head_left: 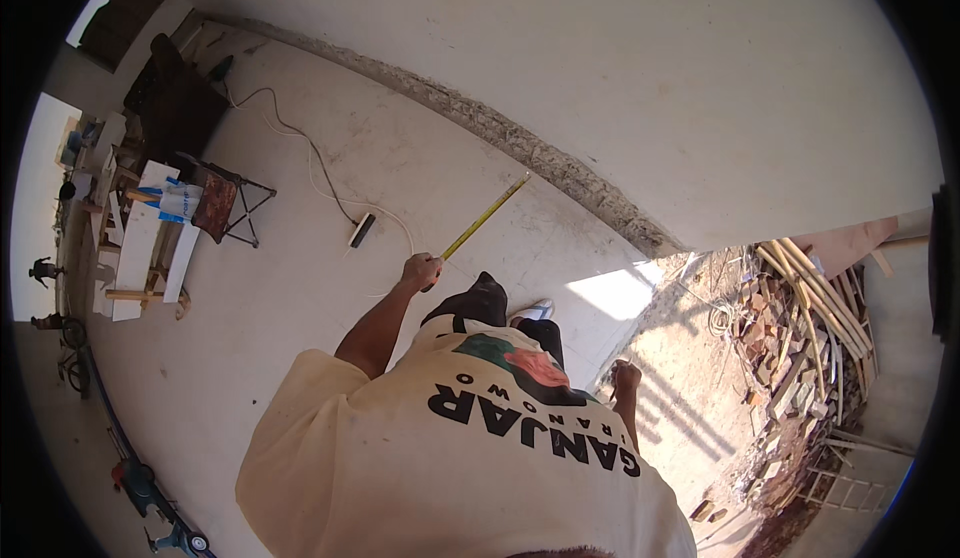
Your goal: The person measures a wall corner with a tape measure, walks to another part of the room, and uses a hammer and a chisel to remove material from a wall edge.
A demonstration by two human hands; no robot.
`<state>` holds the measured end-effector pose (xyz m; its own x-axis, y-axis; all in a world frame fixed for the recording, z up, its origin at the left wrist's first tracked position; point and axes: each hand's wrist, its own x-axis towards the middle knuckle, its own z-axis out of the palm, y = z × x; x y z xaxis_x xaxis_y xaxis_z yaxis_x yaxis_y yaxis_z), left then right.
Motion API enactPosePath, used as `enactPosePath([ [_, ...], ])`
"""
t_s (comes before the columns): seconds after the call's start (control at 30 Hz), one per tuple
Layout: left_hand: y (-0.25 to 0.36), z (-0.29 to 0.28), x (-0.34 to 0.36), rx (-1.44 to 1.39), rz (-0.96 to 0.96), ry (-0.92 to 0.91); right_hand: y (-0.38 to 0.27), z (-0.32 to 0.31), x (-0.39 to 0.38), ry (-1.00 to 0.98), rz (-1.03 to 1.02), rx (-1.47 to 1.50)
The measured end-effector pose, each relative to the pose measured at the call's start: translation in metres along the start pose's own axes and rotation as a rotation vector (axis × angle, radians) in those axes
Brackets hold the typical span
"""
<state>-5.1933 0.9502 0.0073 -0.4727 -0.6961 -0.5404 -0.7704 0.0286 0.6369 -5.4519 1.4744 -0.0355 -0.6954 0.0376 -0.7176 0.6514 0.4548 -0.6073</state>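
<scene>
My left hand [421,270] is closed around a tape measure, with a bit of its dark case showing below the fingers. The yellow blade [484,220] runs out from that hand, up and to the right, and its tip ends close to the rough base of the white wall [640,88]. On the right, my right hand [627,375] is held low, its fingers curled in. Something thin and dark shows at those fingers, too small to name.
A power strip [362,230] with trailing cables lies on the pale floor [300,358]. Further left are a folding stool [228,203] and white boards [140,248]. Beyond the floor edge at right lies a heap of wood scraps and poles [810,328].
</scene>
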Motion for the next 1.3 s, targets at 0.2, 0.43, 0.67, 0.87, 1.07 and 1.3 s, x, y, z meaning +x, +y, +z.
enactPosePath([
  [0.2,0.077,0.071,0.028,0.143,0.02,-0.143,-0.072,-0.038,0.048,0.093,-0.06,0.042],
  [0.43,0.169,0.108,0.134,0.329,0.123,-0.274,-0.036,-0.051,0.078,0.169,0.181,0.064],
  [0.67,0.282,0.131,0.189,0.415,0.2,-0.37,-0.058,-0.045,0.065,0.226,0.389,0.173],
  [0.87,0.334,0.154,0.2,0.501,0.227,-0.445,-0.086,-0.057,0.079,0.223,0.343,0.275],
  [1.07,0.337,0.209,0.177,0.456,0.18,-0.4,-0.031,-0.133,0.05,0.25,0.472,0.218],
  [1.3,0.335,0.265,0.132,0.355,0.087,-0.439,0.061,-0.235,-0.004,0.356,0.468,0.146],
])
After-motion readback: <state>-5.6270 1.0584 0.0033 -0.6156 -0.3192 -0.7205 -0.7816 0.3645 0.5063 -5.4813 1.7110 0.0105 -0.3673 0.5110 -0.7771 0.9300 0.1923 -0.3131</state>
